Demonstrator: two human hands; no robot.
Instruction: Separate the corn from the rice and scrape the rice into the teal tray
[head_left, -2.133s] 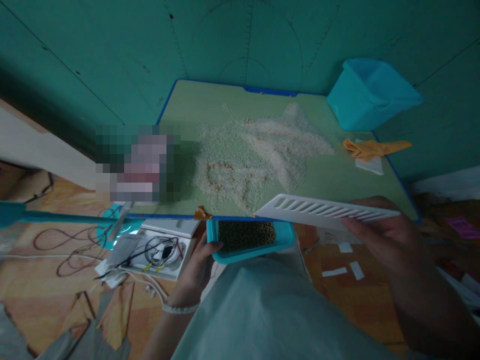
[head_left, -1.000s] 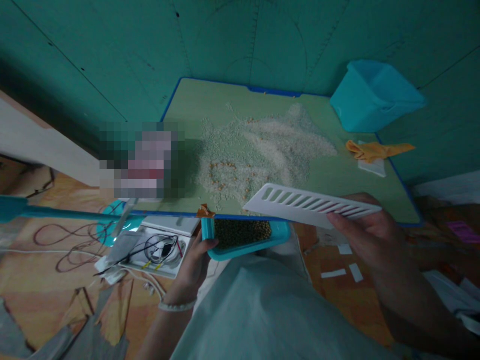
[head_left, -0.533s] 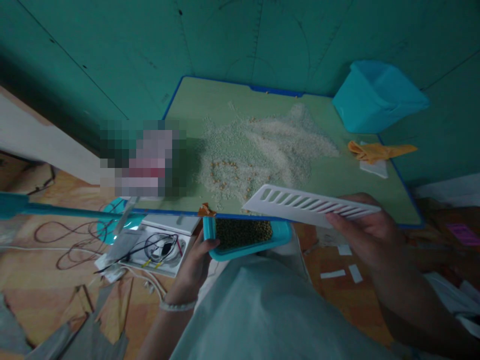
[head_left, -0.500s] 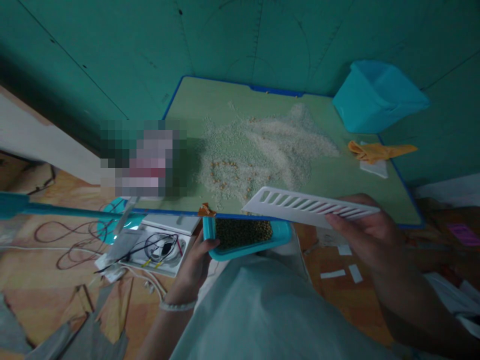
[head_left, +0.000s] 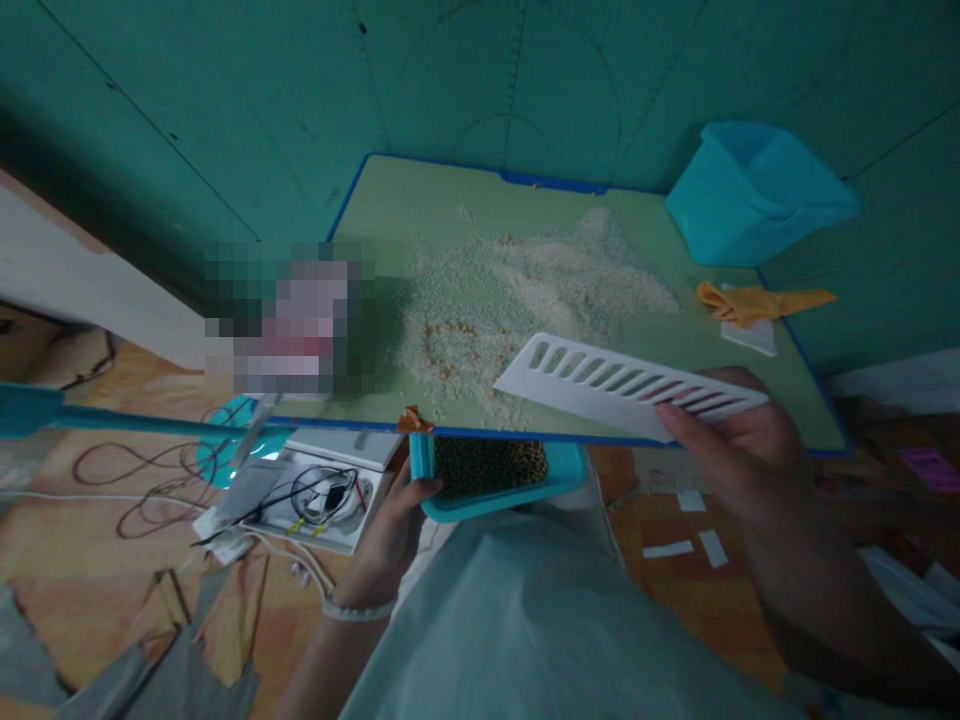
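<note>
My left hand grips the left end of a turquoise tray, just below the table's front edge. Dark green beans fill the tray, with yellowish ones at its right. My right hand is closed on the right end of a white slotted plastic strip, which is held over the front of the table. Beyond the strip, white rice-like grains lie spread and heaped on the table. Yellow-orange beans are scattered among the grains, mostly towards the front left.
A turquoise bin stands at the back right, near an orange cloth. A phone-like pixelated object is held up at the table's left by a turquoise pole. Below it, a white box contains cables. A brown scrap sits on the front edge.
The slotted strip in my right hand has lifted away from the front edge, farther over the table. The tray in my left hand has barely moved.
</note>
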